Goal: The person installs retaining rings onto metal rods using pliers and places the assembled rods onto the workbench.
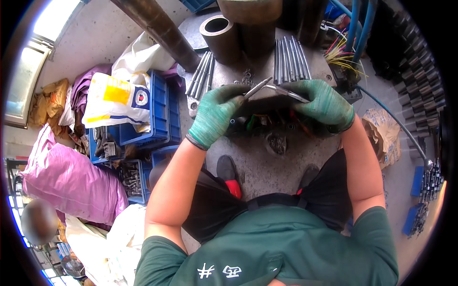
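Observation:
Both my hands wear green gloves and are raised over the near edge of the metal machine table (324, 57). My left hand (214, 112) grips a short grey metal rod (258, 87) that slants up to the right. Between the fingers of my right hand (325, 102) is a thin, shiny metal piece (288, 93), pointing left; its exact kind cannot be made out. The tips of the two pieces meet or nearly meet. Several metal rods (199, 76) lie on the table beyond my left hand, and another row of rods (291, 59) lies beyond my right.
A hollow steel cylinder (218, 38) and thick columns stand behind the rods. Small metal bits (247, 76) lie between the rows. Blue crates (160, 109) and a pink sack (71, 178) are at left. Loose wires (341, 56) and a blue hose (396, 114) are at right.

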`<state>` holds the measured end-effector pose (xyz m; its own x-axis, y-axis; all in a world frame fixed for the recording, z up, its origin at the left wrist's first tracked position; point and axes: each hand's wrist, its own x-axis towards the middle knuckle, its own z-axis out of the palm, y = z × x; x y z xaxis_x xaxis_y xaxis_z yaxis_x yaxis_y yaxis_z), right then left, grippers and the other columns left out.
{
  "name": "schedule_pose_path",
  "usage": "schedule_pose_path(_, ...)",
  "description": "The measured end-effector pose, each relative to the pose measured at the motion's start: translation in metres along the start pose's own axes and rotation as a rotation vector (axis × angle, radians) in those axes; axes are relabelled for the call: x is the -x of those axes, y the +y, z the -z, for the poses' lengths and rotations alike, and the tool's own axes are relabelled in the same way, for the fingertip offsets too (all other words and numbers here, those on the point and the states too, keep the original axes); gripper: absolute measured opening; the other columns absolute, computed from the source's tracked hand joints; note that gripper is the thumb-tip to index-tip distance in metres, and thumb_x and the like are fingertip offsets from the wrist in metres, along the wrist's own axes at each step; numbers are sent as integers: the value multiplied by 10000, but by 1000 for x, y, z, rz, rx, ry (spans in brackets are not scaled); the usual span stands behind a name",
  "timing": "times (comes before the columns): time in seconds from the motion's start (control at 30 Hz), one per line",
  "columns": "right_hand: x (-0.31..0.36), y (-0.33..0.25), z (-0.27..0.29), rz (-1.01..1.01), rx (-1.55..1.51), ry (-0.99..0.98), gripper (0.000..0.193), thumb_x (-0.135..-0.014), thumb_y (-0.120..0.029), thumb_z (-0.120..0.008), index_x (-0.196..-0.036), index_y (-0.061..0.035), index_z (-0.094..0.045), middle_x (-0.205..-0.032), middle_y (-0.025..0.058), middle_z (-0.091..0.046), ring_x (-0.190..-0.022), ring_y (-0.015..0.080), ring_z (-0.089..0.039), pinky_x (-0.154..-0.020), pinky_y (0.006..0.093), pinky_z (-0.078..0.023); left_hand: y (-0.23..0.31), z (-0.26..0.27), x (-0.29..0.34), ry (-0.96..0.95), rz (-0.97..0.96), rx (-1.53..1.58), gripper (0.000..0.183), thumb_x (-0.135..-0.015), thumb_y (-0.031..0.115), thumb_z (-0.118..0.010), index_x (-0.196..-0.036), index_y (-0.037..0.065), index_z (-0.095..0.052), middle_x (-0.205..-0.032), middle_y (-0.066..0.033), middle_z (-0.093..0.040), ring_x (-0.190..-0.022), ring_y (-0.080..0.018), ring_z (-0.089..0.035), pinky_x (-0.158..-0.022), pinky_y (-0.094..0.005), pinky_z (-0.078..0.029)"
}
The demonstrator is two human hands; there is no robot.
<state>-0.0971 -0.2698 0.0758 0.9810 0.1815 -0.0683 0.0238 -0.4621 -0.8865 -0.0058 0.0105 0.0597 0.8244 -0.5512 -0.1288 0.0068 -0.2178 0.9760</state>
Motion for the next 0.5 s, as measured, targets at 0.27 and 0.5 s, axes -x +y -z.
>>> schedule_pose_path(0.27,1,-25,-4,-124,69,-174,588,-807,-113,-748,-1371,22,-653,-1181,221,-755,-1049,256,-740,-973,368,-558,4,1,7,-220,100,218,406,-1034,210,-613,-1382,4,-647,-1018,-73,-745,-753,-99,-685,-689,-229,-551)
schedule_pose_path(0.5,-2,-7,-6,-18,133,-175,586,-819,-116,-757,-1384,4,-653,-1208,216,-747,-1061,269,-738,-962,368,-561,-2,0,6,-232,252,318,394,-1052,214,-594,-1377,-5,-630,-965,-84,-744,-678,-98,-668,-591,-218,-525)
